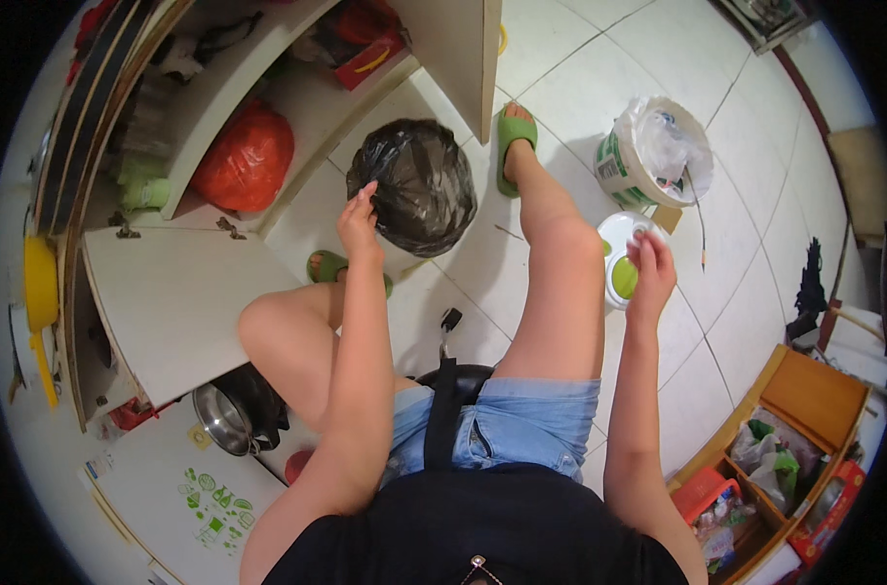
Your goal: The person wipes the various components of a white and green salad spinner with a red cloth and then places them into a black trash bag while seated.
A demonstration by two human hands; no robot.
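Note:
My left hand (359, 219) is raised at the near left edge of a round bin lined with a black plastic bag (414, 186); I cannot tell whether the fingers touch the bag. Its thumb and fingers are close together, and nothing clear shows between them. My right hand (652, 270) hovers over a white round lid with green parts (619, 234), its fingertips bent together near a small pale spot. Whether they pinch something is unclear. Beyond the lid stands a white and green bucket (619, 168) holding clear plastic bags.
At the left, cabinet doors (173, 292) hang open beside a red plastic bag (250, 161). A steel pot (224, 417) stands below them. A thin stick (703, 234) lies by the bucket. At the lower right is a wooden drawer unit (809, 395) with bags inside.

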